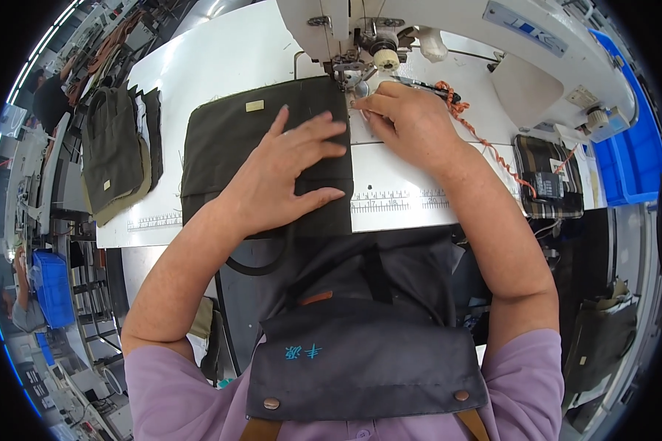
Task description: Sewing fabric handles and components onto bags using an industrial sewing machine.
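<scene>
A dark olive fabric piece (221, 162) with a small pale label lies flat on the white machine table, its right edge by the presser foot (340, 71) of a sewing machine (412, 18). Over the fabric my left hand (283, 173) is spread open, fingers pointing right and away from me. Just right of the presser foot, my right hand (412, 121) has its thumb and forefinger closed together near the fabric's edge. What they pinch, if anything, is too small to make out. Partly behind the right hand lies a dark slender tool (449, 92) with a coiled orange cord (485, 140).
A stack of olive fabric pieces (114, 151) lies on the table at the left. A plaid pad (552, 158) with a dark block on it sits at the right, near a blue bin (629, 162). A ruler strip (397, 201) runs along the table's near edge. Other people work at the far left.
</scene>
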Demonstrator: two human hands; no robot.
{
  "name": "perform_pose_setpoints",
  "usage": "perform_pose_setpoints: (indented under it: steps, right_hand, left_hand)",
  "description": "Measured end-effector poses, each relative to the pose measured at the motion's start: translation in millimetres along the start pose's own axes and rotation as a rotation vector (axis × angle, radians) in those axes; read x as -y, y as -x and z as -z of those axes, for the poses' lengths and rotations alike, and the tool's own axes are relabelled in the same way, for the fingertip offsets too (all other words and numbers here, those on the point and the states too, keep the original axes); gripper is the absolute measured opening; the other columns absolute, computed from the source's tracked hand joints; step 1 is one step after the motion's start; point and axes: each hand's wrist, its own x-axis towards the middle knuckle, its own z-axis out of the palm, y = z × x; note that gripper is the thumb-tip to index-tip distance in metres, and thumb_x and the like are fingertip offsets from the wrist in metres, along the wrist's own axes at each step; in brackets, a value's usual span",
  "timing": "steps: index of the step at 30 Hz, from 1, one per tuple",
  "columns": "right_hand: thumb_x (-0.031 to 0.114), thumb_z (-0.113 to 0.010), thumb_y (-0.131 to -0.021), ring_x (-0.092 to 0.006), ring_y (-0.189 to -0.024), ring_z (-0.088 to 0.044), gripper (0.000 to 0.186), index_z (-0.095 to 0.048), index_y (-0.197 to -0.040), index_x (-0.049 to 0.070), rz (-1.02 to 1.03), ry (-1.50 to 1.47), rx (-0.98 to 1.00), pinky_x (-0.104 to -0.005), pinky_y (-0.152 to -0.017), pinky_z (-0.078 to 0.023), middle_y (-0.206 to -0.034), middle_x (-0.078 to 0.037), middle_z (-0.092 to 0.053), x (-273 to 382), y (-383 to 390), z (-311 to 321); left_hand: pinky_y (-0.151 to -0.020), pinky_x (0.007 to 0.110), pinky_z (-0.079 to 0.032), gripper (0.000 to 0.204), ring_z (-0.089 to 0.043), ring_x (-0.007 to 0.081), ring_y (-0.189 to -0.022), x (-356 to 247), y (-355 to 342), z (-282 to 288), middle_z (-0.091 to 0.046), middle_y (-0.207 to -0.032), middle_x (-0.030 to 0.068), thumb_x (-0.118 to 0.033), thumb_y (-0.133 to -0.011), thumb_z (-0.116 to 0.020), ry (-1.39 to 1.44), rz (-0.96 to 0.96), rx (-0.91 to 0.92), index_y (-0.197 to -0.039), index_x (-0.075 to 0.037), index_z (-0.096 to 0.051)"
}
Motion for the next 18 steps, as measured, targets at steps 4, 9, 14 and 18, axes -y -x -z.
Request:
perform_pose_setpoints:
  steps: [4, 9, 14, 18]
  right_hand:
    - [0.013, -0.072, -0.081, -0.0273, -0.072, -0.065, 0.006, -0.068, -0.079, 0.008, 0.169, 0.059, 0.016, -0.0423, -0.063, -0.052, -0.079, -0.006, -0.063, 28.8, 15.4, 16.8]
    - [0.016, -0.077, -0.08, -0.0224, -0.086, -0.063, 0.017, -0.074, -0.095, 0.009, 0.105, -0.077, 0.05, -0.0383, -0.075, -0.051, -0.091, -0.003, -0.066, 68.4, 53.2, 29.8]
    - [0.02, -0.078, -0.081, -0.0231, -0.098, -0.061, 0.025, -0.075, -0.104, 0.01, 0.077, -0.053, 0.093, -0.0394, -0.086, -0.048, -0.105, -0.004, -0.065, 74.0, 59.0, 32.1]
    - [0.018, -0.077, -0.083, -0.0234, -0.099, -0.061, 0.023, -0.074, -0.103, 0.009, 0.095, -0.019, 0.134, -0.0402, -0.085, -0.049, -0.107, -0.005, -0.065, 71.4, 56.8, 34.2]
  left_hand:
    - [-0.114, 0.051, -0.045, 0.026, -0.064, 0.0284, -0.123, 0.5, 18.3, -5.1, -0.07, -0.127, 0.0087, -0.007, -0.086, -0.074, 0.031, -0.074, -0.03, -0.113, -0.005, -0.073]
    - [-0.105, 0.043, -0.054, 0.024, -0.069, 0.0284, -0.112, -2.5, 17.1, -5.0, -0.071, -0.121, 0.0088, -0.005, -0.087, -0.07, -0.011, -0.119, -0.088, -0.11, -0.003, -0.073]
    - [-0.102, 0.04, -0.055, 0.032, -0.069, 0.0273, -0.114, -16.6, 6.3, -4.9, -0.073, -0.119, 0.0077, 0.0, -0.081, -0.073, -0.194, -0.125, -0.049, -0.113, -0.006, -0.073]
    - [-0.101, 0.039, -0.056, 0.034, -0.069, 0.0267, -0.113, -14.1, 5.1, -7.3, -0.073, -0.119, 0.0073, 0.0, -0.079, -0.073, -0.264, -0.178, -0.02, -0.112, -0.007, -0.073]
